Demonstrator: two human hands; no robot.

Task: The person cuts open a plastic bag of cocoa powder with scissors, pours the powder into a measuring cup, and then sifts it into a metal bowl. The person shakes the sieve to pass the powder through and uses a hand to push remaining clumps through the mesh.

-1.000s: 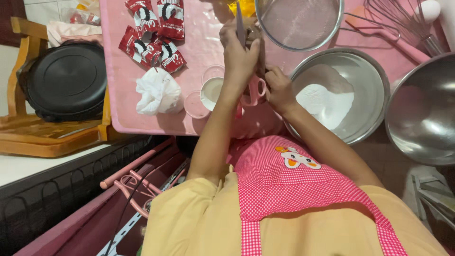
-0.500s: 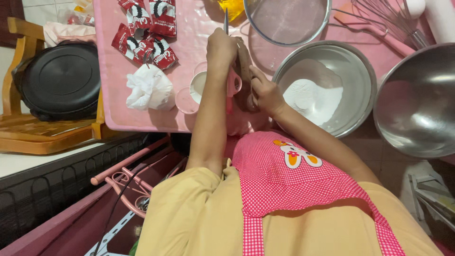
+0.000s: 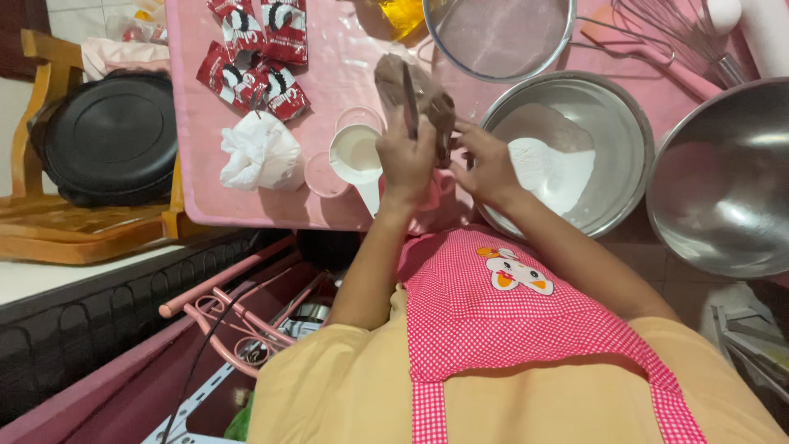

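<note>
Head view: I see the steel bowl of white powder as my landmark. Just left of it, my left hand and right hand both pinch a brown pouch, its long axis running away from me, top pointing toward the sieve.

Several small red sachets with black-and-white pictures lay heaped at the pink table's far left corner. A brownish bag was gripped in the left hand.
</note>
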